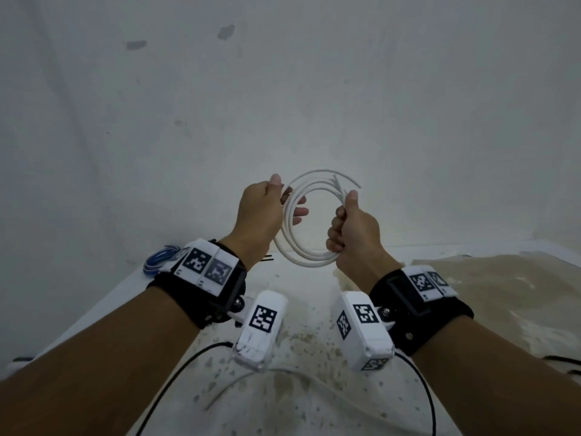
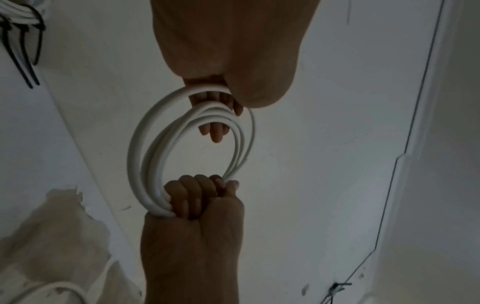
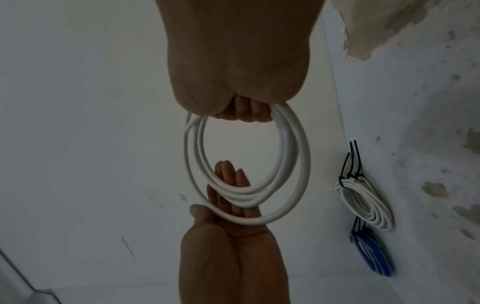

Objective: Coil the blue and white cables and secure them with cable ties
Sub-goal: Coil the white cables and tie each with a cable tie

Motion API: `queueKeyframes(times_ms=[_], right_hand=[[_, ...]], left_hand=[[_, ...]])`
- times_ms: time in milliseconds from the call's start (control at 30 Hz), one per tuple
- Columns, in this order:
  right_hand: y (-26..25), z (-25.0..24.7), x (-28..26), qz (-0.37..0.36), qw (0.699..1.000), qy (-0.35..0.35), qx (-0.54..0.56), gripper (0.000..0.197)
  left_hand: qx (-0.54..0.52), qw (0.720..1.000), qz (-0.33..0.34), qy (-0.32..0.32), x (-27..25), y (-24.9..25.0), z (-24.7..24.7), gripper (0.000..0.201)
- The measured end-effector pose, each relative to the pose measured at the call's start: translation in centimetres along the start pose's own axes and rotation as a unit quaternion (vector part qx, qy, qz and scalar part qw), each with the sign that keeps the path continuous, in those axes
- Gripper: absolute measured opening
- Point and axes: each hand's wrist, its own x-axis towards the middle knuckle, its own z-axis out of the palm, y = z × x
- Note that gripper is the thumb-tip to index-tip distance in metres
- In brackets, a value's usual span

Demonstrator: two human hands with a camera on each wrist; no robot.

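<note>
your right hand (image 1: 352, 234) grips the white coil (image 1: 309, 215) at 3 o'clock, left hand (image 1: 267, 215) open supports it at 9; next you need a tie.

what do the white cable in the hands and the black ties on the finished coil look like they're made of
white cable: looks like smooth matte plastic or rubber sheathing, since it bends into even loops without kinking; what is inside cannot be seen.
black ties: probably thin, stiff plastic such as nylon, since their narrow tails stick out straight from the tied white coil instead of drooping.
</note>
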Motion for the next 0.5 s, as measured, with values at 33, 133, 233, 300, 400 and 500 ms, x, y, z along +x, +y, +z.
queueKeyframes(times_ms=[33,133,233,300,400,500], right_hand=[[0.0,0.1,0.0,-0.004,1.0,0.009,-0.001,0.047],[0.0,0.7,-0.3,-0.006,1.0,0.001,-0.013,0.046],[0.2,1.1,-0.9,-0.006,0.995,-0.055,-0.086,0.047],[0.4,1.2,-1.2,-0.018,0.988,-0.079,-0.132,0.046],[0.3,1.0,-1.2,-0.036,0.986,-0.105,-0.127,0.047],[-0.3,0.8,-1.0,-0.024,0.991,-0.092,-0.095,0.048]], left_hand=[[0.029,0.999,0.021,-0.008,-0.1,0.0,0.1,0.04],[0.123,0.985,0.121,0.018,-0.1,-0.6,0.0,0.032],[0.12,0.984,0.131,0.035,0.6,-0.5,-0.3,0.032],[0.103,0.989,0.109,-0.004,1.0,0.0,-0.7,0.03],[0.138,0.98,0.123,-0.075,1.5,0.5,-1.7,0.028],[0.14,0.971,0.142,-0.129,1.5,0.3,-3.0,0.027]])
